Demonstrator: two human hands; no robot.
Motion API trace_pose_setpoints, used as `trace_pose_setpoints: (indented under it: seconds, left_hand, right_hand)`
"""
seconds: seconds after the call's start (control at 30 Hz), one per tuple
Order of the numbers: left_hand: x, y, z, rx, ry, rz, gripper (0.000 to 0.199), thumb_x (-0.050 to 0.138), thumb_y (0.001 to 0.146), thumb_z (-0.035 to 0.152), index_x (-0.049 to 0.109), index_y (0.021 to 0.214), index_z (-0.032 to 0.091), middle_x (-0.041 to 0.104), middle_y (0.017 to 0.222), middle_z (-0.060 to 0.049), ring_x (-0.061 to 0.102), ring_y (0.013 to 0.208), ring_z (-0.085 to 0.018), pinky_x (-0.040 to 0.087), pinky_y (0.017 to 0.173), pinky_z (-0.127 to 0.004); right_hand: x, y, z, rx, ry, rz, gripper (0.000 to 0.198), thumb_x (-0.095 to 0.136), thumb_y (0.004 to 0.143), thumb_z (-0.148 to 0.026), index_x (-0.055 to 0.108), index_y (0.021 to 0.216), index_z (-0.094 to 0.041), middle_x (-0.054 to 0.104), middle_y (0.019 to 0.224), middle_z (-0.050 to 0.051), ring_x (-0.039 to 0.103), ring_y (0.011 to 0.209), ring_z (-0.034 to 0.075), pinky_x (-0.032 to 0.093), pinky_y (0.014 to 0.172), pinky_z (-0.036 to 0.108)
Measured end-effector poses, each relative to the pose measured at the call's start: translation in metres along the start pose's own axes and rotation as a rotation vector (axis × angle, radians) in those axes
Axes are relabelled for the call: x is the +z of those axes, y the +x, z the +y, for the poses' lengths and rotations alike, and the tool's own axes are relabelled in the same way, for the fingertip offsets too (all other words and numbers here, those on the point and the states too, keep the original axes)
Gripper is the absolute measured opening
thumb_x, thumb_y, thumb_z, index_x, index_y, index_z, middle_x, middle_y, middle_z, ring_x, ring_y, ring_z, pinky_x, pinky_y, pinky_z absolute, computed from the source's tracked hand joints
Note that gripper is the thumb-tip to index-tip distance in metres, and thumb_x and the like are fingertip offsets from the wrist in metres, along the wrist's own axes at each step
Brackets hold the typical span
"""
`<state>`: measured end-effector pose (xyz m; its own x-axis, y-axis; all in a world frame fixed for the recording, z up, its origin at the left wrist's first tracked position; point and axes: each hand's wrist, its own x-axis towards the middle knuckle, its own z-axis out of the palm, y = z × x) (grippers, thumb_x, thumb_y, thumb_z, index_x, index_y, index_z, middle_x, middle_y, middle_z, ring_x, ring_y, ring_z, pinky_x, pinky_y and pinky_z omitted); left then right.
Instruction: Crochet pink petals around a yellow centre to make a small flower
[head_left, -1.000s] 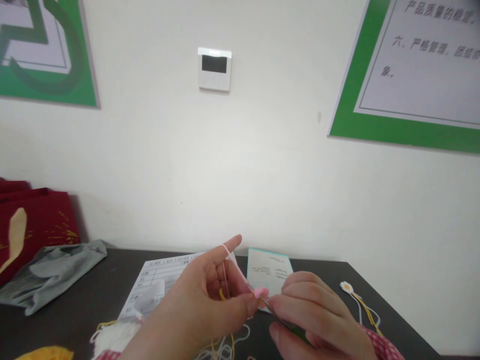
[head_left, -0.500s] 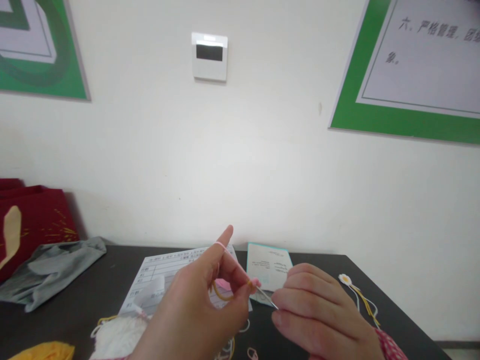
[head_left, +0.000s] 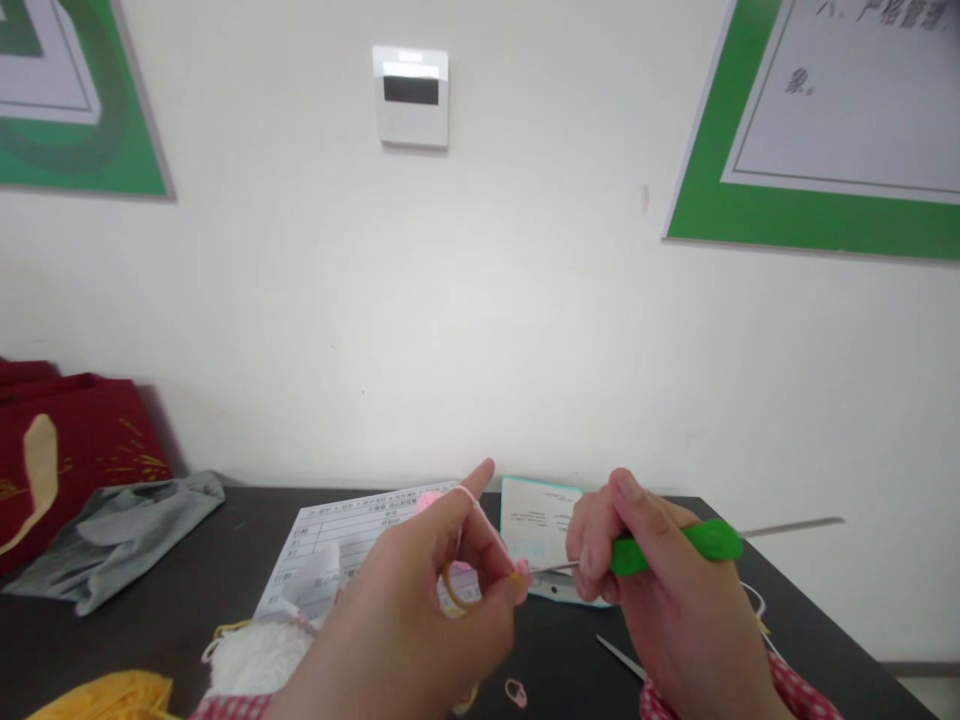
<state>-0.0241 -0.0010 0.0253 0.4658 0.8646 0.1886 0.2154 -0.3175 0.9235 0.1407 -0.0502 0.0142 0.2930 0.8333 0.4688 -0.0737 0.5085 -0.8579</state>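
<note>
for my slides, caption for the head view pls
Left hand pinches pink yarn; right hand holds green crochet hook.

Green crochet hook (head_left: 675,545) in right hand (head_left: 675,610)

A single head-worn view is being provided. The scene is being viewed forward and slightly down, from close above the dark table (head_left: 195,590) in the lower frame. The white wall (head_left: 480,320) is being faced squarely, filling the upper two thirds. Both hands are being caught at bottom centre.
</note>
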Motion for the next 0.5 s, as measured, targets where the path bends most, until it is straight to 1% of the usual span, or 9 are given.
trace_pose_setpoints:
  seconds: [0.03, 0.07, 0.1, 0.13, 0.2, 0.27, 0.33, 0.43, 0.5]
  left_hand:
    - [-0.001, 0.002, 0.0, -0.033, -0.055, -0.051, 0.01, 0.067, 0.069, 0.019, 0.061, 0.064, 0.025, 0.074, 0.073, -0.005, 0.06, 0.129, -0.033, 0.047, 0.096, -0.039]
    - [-0.003, 0.005, 0.0, -0.077, -0.117, -0.109, 0.007, 0.069, 0.068, 0.019, 0.064, 0.068, 0.023, 0.073, 0.07, -0.004, 0.069, 0.112, -0.031, 0.049, 0.087, -0.036]
    - [-0.005, 0.007, 0.0, -0.128, -0.189, -0.175, 0.01, 0.072, 0.068, 0.018, 0.069, 0.077, 0.021, 0.072, 0.068, -0.001, 0.073, 0.091, -0.026, 0.05, 0.077, -0.033]
    - [-0.007, 0.009, 0.001, -0.184, -0.271, -0.224, 0.023, 0.074, 0.067, 0.018, 0.072, 0.091, 0.019, 0.071, 0.068, 0.001, 0.071, 0.076, -0.021, 0.049, 0.07, -0.03]
    - [-0.01, 0.011, 0.001, -0.259, -0.434, -0.29, 0.05, 0.079, 0.066, 0.015, 0.069, 0.115, 0.017, 0.071, 0.07, 0.004, 0.065, 0.064, -0.013, 0.046, 0.064, -0.025]
    - [-0.012, 0.012, -0.001, -0.278, -0.54, -0.328, 0.063, 0.082, 0.064, 0.013, 0.065, 0.125, 0.017, 0.072, 0.072, 0.005, 0.064, 0.065, -0.011, 0.045, 0.065, -0.023]
    - [-0.011, 0.012, -0.003, -0.256, -0.576, -0.35, 0.063, 0.083, 0.066, 0.012, 0.065, 0.126, 0.016, 0.073, 0.072, 0.004, 0.065, 0.065, -0.01, 0.046, 0.066, -0.023]
    - [-0.01, 0.013, -0.007, -0.203, -0.574, -0.377, 0.059, 0.083, 0.068, 0.012, 0.066, 0.125, 0.017, 0.073, 0.071, 0.005, 0.066, 0.064, -0.009, 0.046, 0.064, -0.022]
    - [-0.009, 0.013, -0.01, -0.193, -0.58, -0.394, 0.059, 0.083, 0.068, 0.012, 0.066, 0.124, 0.018, 0.072, 0.072, 0.005, 0.068, 0.065, -0.01, 0.046, 0.064, -0.022]
  right_hand:
    - [-0.001, -0.001, -0.001, -0.046, -0.03, -0.019, 0.056, 0.059, 0.095, -0.051, 0.067, 0.05, -0.019, 0.061, 0.047, 0.001, 0.053, 0.045, 0.01, 0.042, 0.044, 0.02]
    - [-0.003, -0.002, -0.002, -0.117, -0.073, -0.043, 0.055, 0.057, 0.097, -0.049, 0.068, 0.052, -0.019, 0.062, 0.049, 0.001, 0.055, 0.047, 0.011, 0.043, 0.046, 0.022]
    - [-0.004, -0.004, -0.003, -0.21, -0.127, -0.079, 0.054, 0.054, 0.1, -0.047, 0.068, 0.055, -0.02, 0.062, 0.051, 0.001, 0.056, 0.05, 0.012, 0.045, 0.048, 0.023]
    - [-0.005, -0.006, -0.004, -0.302, -0.193, -0.124, 0.052, 0.052, 0.102, -0.044, 0.069, 0.059, -0.02, 0.063, 0.053, 0.001, 0.058, 0.053, 0.013, 0.046, 0.051, 0.025]
    - [-0.007, -0.009, -0.006, -0.455, -0.295, -0.209, 0.048, 0.048, 0.104, -0.039, 0.069, 0.066, -0.02, 0.064, 0.057, 0.002, 0.059, 0.056, 0.014, 0.047, 0.055, 0.027]
    - [-0.008, -0.011, -0.007, -0.486, -0.3, -0.23, 0.047, 0.047, 0.105, -0.038, 0.069, 0.068, -0.02, 0.064, 0.057, 0.002, 0.06, 0.057, 0.014, 0.048, 0.056, 0.028]
    - [-0.006, -0.009, -0.006, -0.375, -0.19, -0.158, 0.05, 0.049, 0.104, -0.04, 0.069, 0.063, -0.02, 0.063, 0.053, 0.001, 0.058, 0.055, 0.013, 0.047, 0.053, 0.025]
    - [-0.002, -0.005, -0.002, -0.091, 0.035, -0.061, 0.053, 0.059, 0.097, -0.047, 0.068, 0.053, -0.02, 0.06, 0.046, 0.001, 0.053, 0.046, 0.011, 0.041, 0.044, 0.021]
    - [0.002, -0.001, 0.0, 0.082, 0.158, -0.044, 0.052, 0.066, 0.091, -0.05, 0.067, 0.05, -0.018, 0.058, 0.045, 0.0, 0.05, 0.043, 0.009, 0.037, 0.042, 0.02]
